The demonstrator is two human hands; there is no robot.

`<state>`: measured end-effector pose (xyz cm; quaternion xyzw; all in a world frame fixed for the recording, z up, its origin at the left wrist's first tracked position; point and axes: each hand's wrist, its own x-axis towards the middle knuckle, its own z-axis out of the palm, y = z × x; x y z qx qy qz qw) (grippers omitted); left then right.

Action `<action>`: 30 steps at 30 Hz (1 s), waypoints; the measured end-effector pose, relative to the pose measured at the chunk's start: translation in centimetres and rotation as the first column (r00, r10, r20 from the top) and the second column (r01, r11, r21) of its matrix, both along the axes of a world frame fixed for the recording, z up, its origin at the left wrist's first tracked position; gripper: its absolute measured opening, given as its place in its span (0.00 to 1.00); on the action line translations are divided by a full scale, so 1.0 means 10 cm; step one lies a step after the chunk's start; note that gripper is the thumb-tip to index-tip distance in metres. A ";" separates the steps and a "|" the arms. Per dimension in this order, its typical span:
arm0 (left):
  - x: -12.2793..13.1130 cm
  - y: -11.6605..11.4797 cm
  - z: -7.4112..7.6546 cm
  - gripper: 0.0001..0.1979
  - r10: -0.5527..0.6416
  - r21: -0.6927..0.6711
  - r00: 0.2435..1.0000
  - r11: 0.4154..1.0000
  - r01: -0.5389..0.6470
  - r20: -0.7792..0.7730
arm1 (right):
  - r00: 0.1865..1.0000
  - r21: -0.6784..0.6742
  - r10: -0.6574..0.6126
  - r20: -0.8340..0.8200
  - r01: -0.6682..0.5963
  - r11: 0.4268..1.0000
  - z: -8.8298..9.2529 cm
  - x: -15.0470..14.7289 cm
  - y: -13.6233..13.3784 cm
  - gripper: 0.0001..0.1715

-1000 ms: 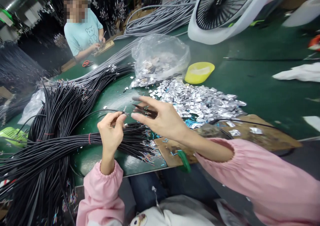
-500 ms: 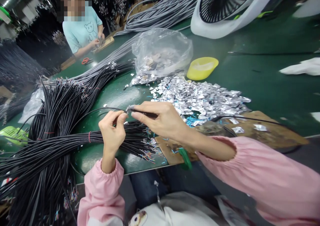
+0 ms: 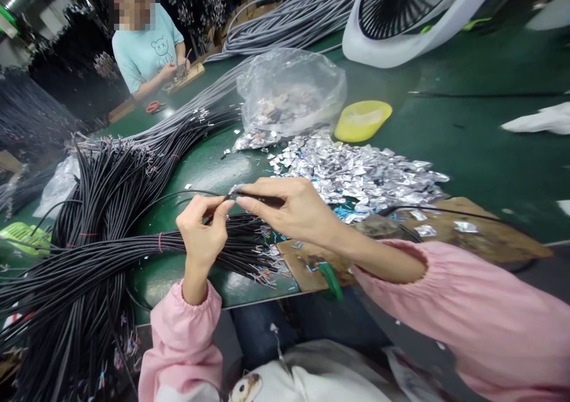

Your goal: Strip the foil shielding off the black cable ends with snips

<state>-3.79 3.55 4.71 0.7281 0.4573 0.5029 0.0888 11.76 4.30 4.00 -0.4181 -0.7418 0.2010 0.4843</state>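
My left hand [image 3: 202, 230] pinches the stripped end of a thin black cable [image 3: 169, 198] that loops off to the left. My right hand [image 3: 291, 209] is closed on dark tweezers [image 3: 258, 199], their tips touching the cable end just above my left fingertips. Both hands hover over a bundle of black cables [image 3: 111, 253] tied with a red band. A heap of silver foil scraps [image 3: 356, 176] lies just behind my right hand. Pink sleeves cover both my forearms.
A wooden board [image 3: 481, 241] lies under my right forearm on the green table [image 3: 467, 146]. Behind stand a clear plastic bag [image 3: 289, 96], a yellow dish [image 3: 361, 120] and a white fan [image 3: 401, 16]. Another person [image 3: 146, 48] works at the far left.
My right hand has closed the tweezers and brought their tips left onto the cable end held by my left hand. The left hand barely moved.
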 end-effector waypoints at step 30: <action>-0.12 0.09 0.06 0.14 -0.612 -0.570 0.750 0.720 0.396 -0.251 | 0.421 -0.430 0.525 0.740 -0.305 0.850 0.62 0.12 0.12 0.08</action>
